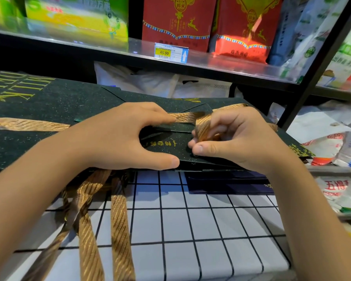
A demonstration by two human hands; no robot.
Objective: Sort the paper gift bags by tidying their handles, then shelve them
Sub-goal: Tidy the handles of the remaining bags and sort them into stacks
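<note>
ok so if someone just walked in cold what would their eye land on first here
Probably the two hands at centre: the left hand presses flat on a dark green gift bag while the right hand pinches its gold ribbon handle. Next, the loose gold ribbons spilling down over the white grid-patterned surface at lower left. Above, bright red packages stand on the shelf behind a yellow 45.00 price tag.
</note>
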